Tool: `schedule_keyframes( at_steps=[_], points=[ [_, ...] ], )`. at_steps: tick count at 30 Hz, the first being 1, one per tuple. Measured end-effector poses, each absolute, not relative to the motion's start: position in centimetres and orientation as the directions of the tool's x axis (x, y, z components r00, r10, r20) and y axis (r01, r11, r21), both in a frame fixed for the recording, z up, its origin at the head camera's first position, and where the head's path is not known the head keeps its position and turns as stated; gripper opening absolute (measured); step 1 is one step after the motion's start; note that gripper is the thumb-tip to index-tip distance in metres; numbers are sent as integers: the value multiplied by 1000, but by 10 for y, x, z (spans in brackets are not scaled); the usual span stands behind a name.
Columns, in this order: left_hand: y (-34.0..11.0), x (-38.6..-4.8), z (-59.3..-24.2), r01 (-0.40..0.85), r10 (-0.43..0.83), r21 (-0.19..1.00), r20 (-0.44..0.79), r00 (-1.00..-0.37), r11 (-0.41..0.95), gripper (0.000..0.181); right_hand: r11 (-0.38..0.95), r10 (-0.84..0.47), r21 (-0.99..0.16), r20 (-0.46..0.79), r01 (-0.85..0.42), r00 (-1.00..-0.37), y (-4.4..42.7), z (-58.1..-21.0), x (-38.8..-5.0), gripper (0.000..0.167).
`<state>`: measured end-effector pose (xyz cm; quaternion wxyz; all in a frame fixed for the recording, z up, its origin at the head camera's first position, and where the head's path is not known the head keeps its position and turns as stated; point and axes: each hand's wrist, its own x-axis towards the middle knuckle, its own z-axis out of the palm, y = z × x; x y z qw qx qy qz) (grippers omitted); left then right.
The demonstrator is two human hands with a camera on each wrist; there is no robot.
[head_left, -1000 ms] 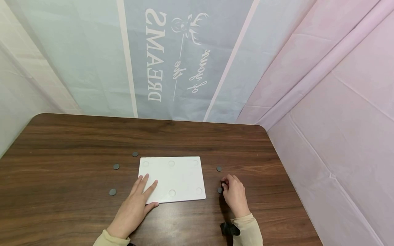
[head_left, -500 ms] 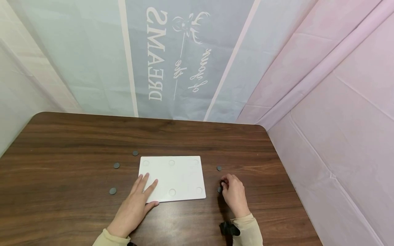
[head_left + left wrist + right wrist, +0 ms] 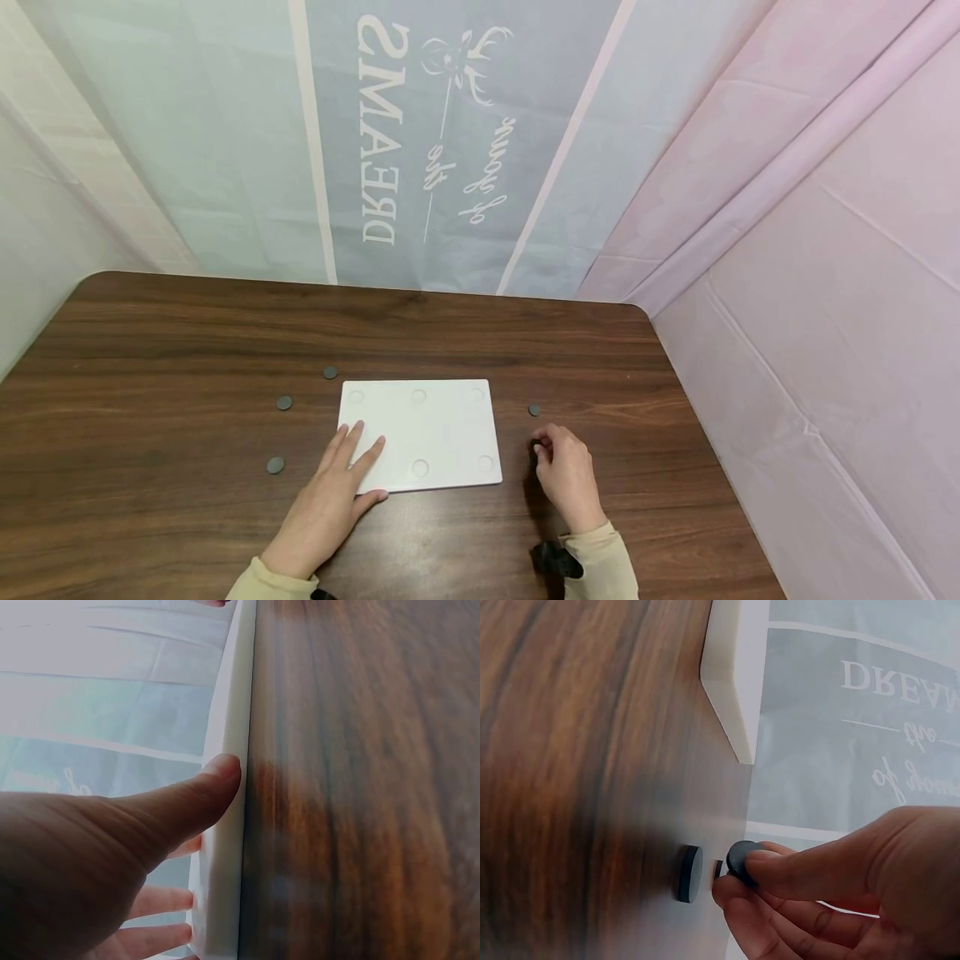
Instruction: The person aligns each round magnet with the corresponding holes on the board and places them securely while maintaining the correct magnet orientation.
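Observation:
A white rectangular board (image 3: 442,429) with shallow round recesses lies flat on the table. My left hand (image 3: 322,508) rests on its near left corner, fingers spread on top; in the left wrist view the thumb of that hand (image 3: 176,814) touches the board's side edge (image 3: 229,727). To the right of the board, my right hand (image 3: 572,477) pinches a dark disc (image 3: 742,861) between thumb and fingers, just above the table. Beside it in the right wrist view, another dark disc (image 3: 691,874) sits on the table, with a third one partly hidden behind the fingertips.
On the brown wooden table (image 3: 187,333), three grey discs lie left of the board: one far (image 3: 330,372), one midway (image 3: 284,403), one nearer (image 3: 275,465). Another disc (image 3: 534,410) lies beyond my right hand. A printed curtain (image 3: 465,167) hangs behind the table.
My right hand has shifted slightly left with the pinched disc, now covering the nearby table disc in the head view. My left hand has stayed on the board.

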<state>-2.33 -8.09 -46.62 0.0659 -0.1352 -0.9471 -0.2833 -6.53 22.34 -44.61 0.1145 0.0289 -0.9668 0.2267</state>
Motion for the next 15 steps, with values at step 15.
schedule_keyframes(
  at_steps=[15],
  points=[
    [-81, -24, -463, 290, 220, 523, 192, -956, 802, 61, 870, 17, -490, 139, -54, -990, 217, -441, -64, 10]
  ],
)
